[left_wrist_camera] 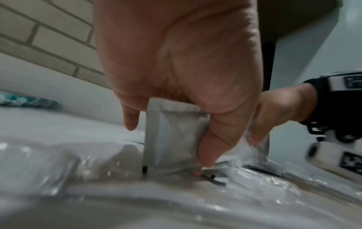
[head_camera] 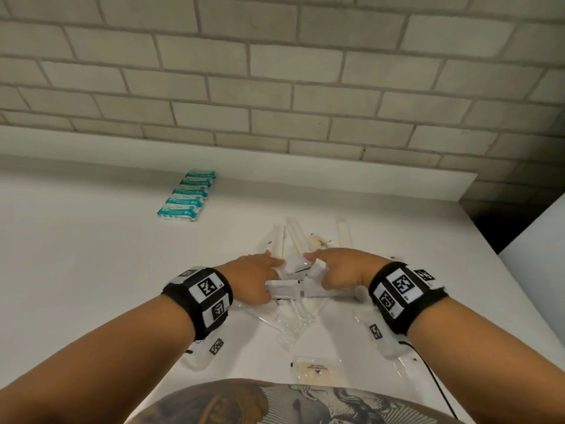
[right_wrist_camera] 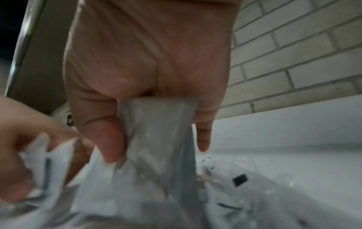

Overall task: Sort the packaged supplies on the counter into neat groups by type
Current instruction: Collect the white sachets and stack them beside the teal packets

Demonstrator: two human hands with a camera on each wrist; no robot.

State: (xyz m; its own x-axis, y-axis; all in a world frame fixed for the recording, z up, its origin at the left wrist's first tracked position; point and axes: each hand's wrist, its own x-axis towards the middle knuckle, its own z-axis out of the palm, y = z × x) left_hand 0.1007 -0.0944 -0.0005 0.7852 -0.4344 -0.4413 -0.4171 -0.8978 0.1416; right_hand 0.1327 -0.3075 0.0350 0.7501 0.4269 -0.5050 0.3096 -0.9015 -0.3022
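Note:
A loose pile of white sachets and clear plastic packets [head_camera: 293, 301] lies on the white counter [head_camera: 91, 255] in front of me. My left hand [head_camera: 260, 280] pinches a flat white sachet [left_wrist_camera: 172, 136] between thumb and fingers, standing it on edge over the pile. My right hand [head_camera: 333, 270] grips another white sachet [right_wrist_camera: 156, 131] the same way, close beside the left. A neat row of teal-and-white packs [head_camera: 186, 195] sits at the back left. Long white wrapped sticks [head_camera: 295, 237] fan out beyond my hands.
A small clear packet with beige contents [head_camera: 315, 367] lies near the counter's front edge. A brick wall [head_camera: 275, 71] rises behind the counter. The counter ends at the right [head_camera: 519, 270] beside a dark gap. A black cable [head_camera: 437, 384] trails from my right wrist.

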